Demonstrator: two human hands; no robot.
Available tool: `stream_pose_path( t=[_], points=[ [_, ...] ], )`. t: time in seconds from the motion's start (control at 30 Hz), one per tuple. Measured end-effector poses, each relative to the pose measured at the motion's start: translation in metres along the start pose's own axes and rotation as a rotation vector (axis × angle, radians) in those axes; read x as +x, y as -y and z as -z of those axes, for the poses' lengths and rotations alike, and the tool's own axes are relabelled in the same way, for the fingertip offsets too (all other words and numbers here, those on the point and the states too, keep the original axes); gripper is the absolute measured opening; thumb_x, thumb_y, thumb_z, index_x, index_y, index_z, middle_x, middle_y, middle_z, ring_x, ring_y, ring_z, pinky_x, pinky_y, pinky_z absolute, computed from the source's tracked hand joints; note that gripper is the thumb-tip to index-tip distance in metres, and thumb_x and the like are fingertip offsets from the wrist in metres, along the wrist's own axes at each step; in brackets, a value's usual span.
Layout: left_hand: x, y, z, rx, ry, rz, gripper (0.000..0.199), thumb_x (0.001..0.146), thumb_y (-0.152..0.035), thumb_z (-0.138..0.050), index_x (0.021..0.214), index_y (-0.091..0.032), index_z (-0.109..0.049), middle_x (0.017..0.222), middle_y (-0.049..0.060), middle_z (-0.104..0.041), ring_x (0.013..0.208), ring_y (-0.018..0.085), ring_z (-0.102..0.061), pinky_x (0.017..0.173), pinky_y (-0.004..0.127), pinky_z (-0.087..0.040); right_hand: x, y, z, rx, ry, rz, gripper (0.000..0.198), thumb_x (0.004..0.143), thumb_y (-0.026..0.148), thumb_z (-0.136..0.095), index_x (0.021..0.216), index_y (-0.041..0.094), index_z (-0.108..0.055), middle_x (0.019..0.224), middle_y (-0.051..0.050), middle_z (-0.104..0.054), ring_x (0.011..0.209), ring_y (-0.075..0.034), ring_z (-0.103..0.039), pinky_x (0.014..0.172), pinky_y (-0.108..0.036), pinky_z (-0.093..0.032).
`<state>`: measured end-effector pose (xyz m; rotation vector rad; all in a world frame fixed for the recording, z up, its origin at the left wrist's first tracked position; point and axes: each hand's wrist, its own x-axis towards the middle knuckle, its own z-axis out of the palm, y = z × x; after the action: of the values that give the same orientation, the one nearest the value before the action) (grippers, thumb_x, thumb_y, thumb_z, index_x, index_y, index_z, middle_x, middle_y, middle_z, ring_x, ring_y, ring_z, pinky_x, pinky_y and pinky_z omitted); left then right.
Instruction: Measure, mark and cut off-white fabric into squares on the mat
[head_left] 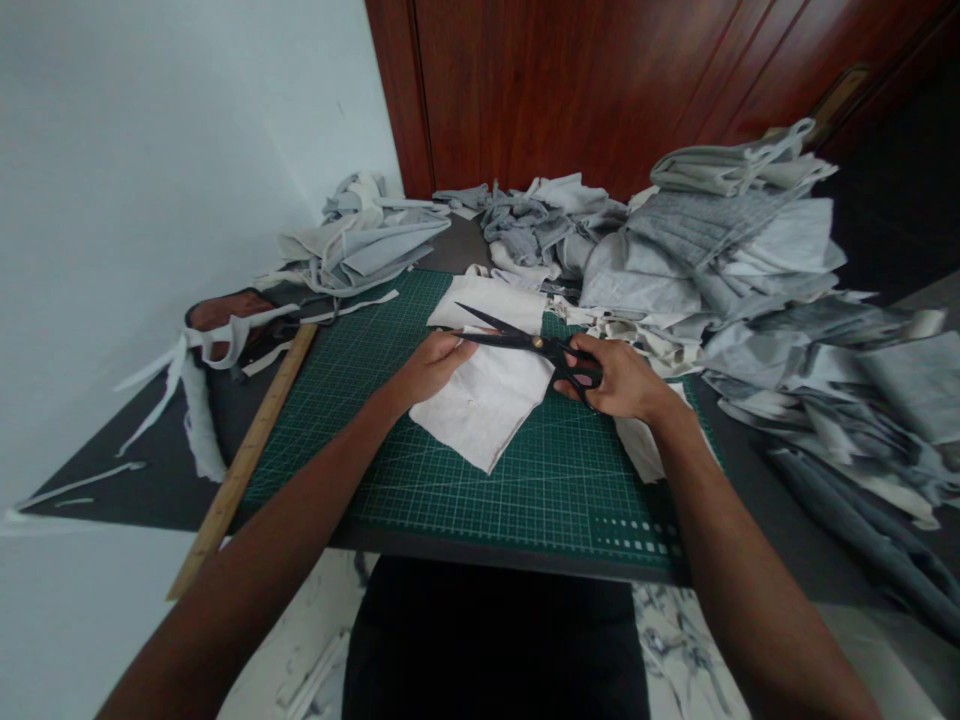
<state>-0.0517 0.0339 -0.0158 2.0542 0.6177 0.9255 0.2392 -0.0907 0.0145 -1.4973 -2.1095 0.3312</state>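
My right hand (611, 375) is closed around the handles of black scissors (538, 342), whose blades are spread and point left. Between thumb and fingers, my left hand (435, 368) pinches the upper left edge of a white fabric piece (484, 405). The lower blade lies across the top of that piece, close to my left fingertips. Behind the blades, another pale fabric piece (495, 298) rests on the green cutting mat (450, 500). Partly under my right wrist lies a further white scrap (640, 450).
A wooden ruler (244, 455) lies along the mat's left edge, overhanging the table front. Grey and white cloth heaps (712, 230) crowd the right and back. More folded cloth (360, 245) and loose strips (199, 400) lie left. A wall and a reddish wooden door (600, 90) stand behind.
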Motion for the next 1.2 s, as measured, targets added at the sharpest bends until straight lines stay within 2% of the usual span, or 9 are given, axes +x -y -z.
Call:
stream_pose_path(
  t=[0.1,0.3,0.4,0.5,0.67,0.77,0.97,1.2],
  points=[
    [0.0,0.0,0.0,0.046,0.054,-0.012,0.046,0.1,-0.059,-0.055,0.093,-0.018,-0.076,0.061,-0.001,-0.056,0.065,0.017,-0.057,0.067,0.03,-0.05,0.0,0.0,0.0,-0.008,-0.002,0.009,0.03,0.081,0.039,-0.074,0.086,0.024,-0.048,0.072,0.001,-0.06,0.058,-0.016,-0.052,0.059,-0.028,-0.036],
    [0.0,-0.006,-0.004,0.035,0.043,-0.024,0.049,0.094,-0.066,-0.057,0.078,-0.022,-0.072,0.068,0.003,-0.064,0.075,0.02,-0.061,0.075,0.032,-0.052,0.0,0.002,0.002,-0.028,0.006,0.023,0.028,0.081,0.038,-0.074,0.087,0.024,-0.05,0.073,0.0,-0.063,0.056,-0.016,-0.05,0.059,-0.029,-0.035],
    [-0.002,-0.005,-0.005,0.048,0.025,0.008,0.048,0.092,-0.064,-0.058,0.072,-0.022,-0.067,0.067,0.002,-0.063,0.069,0.018,-0.058,0.067,0.031,-0.048,-0.001,0.002,0.001,-0.046,0.013,0.023,0.028,0.08,0.038,-0.075,0.088,0.024,-0.052,0.074,0.0,-0.063,0.058,-0.016,-0.052,0.06,-0.029,-0.035],
    [-0.002,-0.005,-0.005,0.053,0.032,-0.003,0.049,0.093,-0.063,-0.057,0.067,-0.022,-0.062,0.064,0.001,-0.058,0.063,0.017,-0.052,0.06,0.031,-0.042,-0.001,0.001,0.0,-0.049,0.008,0.017,0.028,0.08,0.038,-0.075,0.086,0.024,-0.052,0.072,0.001,-0.062,0.057,-0.016,-0.051,0.06,-0.029,-0.035],
    [0.001,-0.011,-0.005,0.039,0.083,-0.057,0.057,0.097,-0.065,-0.053,0.059,-0.023,-0.047,0.056,-0.002,-0.04,0.055,0.015,-0.037,0.054,0.031,-0.035,-0.001,0.001,0.0,-0.043,0.013,0.005,0.029,0.081,0.04,-0.075,0.082,0.023,-0.052,0.069,0.002,-0.061,0.056,-0.015,-0.048,0.058,-0.028,-0.032],
    [0.001,-0.012,-0.005,0.04,0.074,-0.068,0.059,0.098,-0.064,-0.053,0.057,-0.023,-0.044,0.057,-0.003,-0.039,0.054,0.013,-0.036,0.053,0.031,-0.034,-0.001,0.002,0.0,-0.031,0.016,0.004,0.031,0.08,0.043,-0.077,0.082,0.023,-0.053,0.068,0.002,-0.06,0.056,-0.015,-0.048,0.058,-0.028,-0.032],
    [-0.001,-0.005,-0.005,0.052,0.074,-0.047,0.052,0.098,-0.053,-0.057,0.058,-0.021,-0.05,0.064,0.0,-0.051,0.059,0.014,-0.045,0.054,0.028,-0.037,-0.001,0.004,0.0,-0.053,0.023,0.002,0.03,0.08,0.042,-0.076,0.081,0.023,-0.052,0.067,0.002,-0.059,0.055,-0.015,-0.048,0.058,-0.028,-0.032],
    [-0.002,-0.004,-0.005,0.058,0.062,-0.035,0.045,0.098,-0.052,-0.06,0.065,-0.021,-0.059,0.064,-0.001,-0.053,0.062,0.015,-0.049,0.057,0.028,-0.042,-0.001,0.005,0.0,-0.066,0.026,-0.006,0.03,0.08,0.042,-0.075,0.082,0.023,-0.052,0.066,0.002,-0.059,0.054,-0.014,-0.046,0.057,-0.028,-0.031]
  ],
)
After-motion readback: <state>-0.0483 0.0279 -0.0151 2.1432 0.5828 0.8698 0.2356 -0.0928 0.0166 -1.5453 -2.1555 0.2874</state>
